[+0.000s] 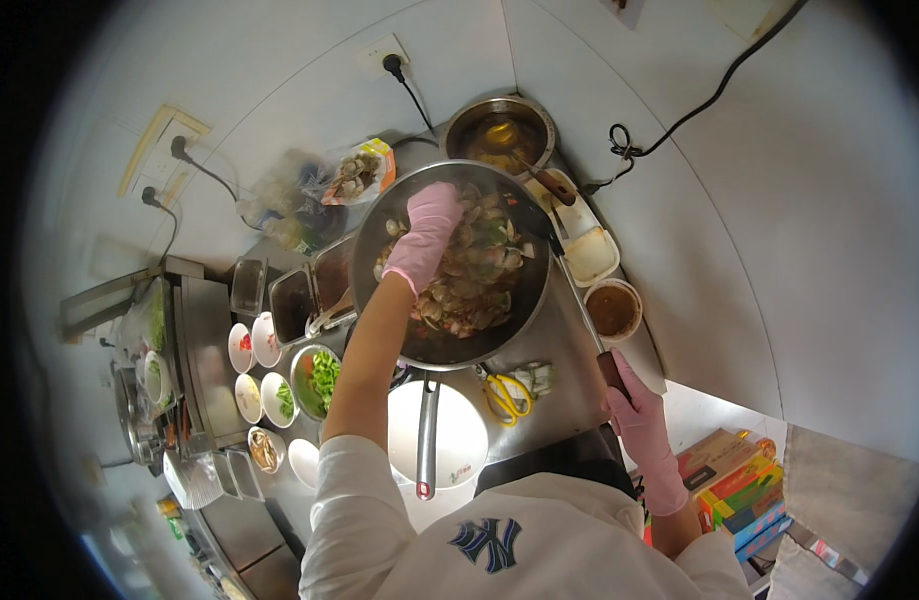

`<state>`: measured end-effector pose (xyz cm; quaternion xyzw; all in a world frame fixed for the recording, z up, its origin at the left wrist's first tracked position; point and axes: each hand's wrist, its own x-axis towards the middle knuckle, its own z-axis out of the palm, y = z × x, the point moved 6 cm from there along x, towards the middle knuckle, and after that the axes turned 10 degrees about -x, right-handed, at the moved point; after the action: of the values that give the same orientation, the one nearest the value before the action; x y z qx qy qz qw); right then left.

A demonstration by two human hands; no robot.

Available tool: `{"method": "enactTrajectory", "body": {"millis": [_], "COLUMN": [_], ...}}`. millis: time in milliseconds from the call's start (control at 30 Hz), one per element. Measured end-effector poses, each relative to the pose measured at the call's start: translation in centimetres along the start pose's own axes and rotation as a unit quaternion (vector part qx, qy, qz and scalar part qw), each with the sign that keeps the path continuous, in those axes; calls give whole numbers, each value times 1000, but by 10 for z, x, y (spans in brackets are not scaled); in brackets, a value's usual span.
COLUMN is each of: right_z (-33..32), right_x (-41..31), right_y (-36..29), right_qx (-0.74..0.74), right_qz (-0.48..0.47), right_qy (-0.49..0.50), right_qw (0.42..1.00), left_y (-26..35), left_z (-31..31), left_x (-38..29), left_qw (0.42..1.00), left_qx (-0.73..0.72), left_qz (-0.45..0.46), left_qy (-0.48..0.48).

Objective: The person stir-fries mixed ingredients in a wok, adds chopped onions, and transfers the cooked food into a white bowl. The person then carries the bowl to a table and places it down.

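Observation:
A large dark wok (531,319) with a metal rim holds clams (467,285) mixed with bits of red and green vegetable. My left hand (429,225), in a pink glove, reaches over the far left part of the wok, down at the clams. Its fingertips are hidden, so whether it grips anything cannot be made out. In my right hand (636,401), also gloved in pink, is the brown grip of a long-handled spatula (579,300). Its dark head lies at the wok's right rim. The wok's metal handle (427,442) points towards me, untouched.
Behind the wok stands a metal pot (531,112) of brown liquid. A tub of sauce (614,309) sits right. Yellow-handled scissors (508,401) and a white bowl (399,420) lie nearer me. Leftward are small bowls (279,397) of cut ingredients and metal containers (291,292). Walls rise behind and right.

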<state>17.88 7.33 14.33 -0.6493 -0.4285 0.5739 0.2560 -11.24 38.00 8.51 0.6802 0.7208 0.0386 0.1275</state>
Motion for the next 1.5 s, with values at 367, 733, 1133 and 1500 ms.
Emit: {"method": "enactTrajectory", "body": {"millis": [367, 733, 1133, 1500], "right_z": [-2, 6, 34, 51], "right_x": [2, 5, 9, 3], "right_y": [-11, -13, -19, -26], "right_qx": [7, -18, -29, -23], "right_qz": [-24, -49, -58, 34], "right_qy": [-13, -6, 6, 35], "right_qw": [1000, 999, 998, 999], "left_y": [-2, 9, -108, -240], "left_z": [9, -66, -111, -136], "left_x": [13, -42, -120, 19], "left_qw": [999, 933, 961, 951], "left_qx": [17, 151, 13, -118], "left_qz": [7, 204, 95, -212], "left_qy": [-48, 254, 259, 192]}}
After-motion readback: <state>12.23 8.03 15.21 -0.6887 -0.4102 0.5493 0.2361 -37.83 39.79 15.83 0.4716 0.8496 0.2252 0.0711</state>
